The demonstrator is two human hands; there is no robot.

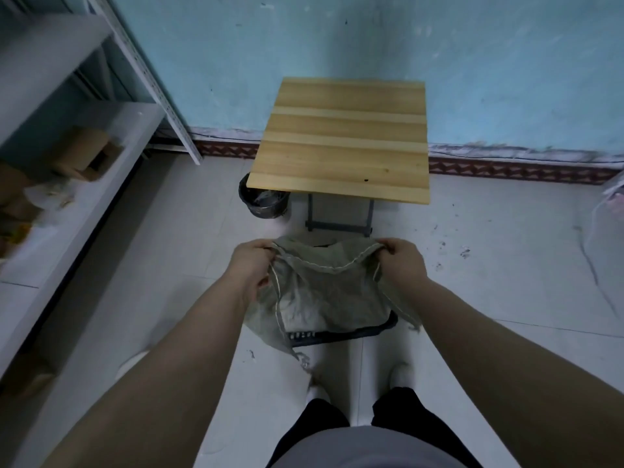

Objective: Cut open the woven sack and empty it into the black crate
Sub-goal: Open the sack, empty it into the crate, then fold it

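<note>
We grip the woven sack (320,288) by its top edge, left hand (251,268) and right hand (403,261) both clenched on it, over the black crate (337,334).

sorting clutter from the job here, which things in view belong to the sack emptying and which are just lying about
Part of the job:
woven sack, gripped by left hand and right hand
black crate under it

Just lying about:
wooden table
black bucket
shelving with cardboard box
</note>
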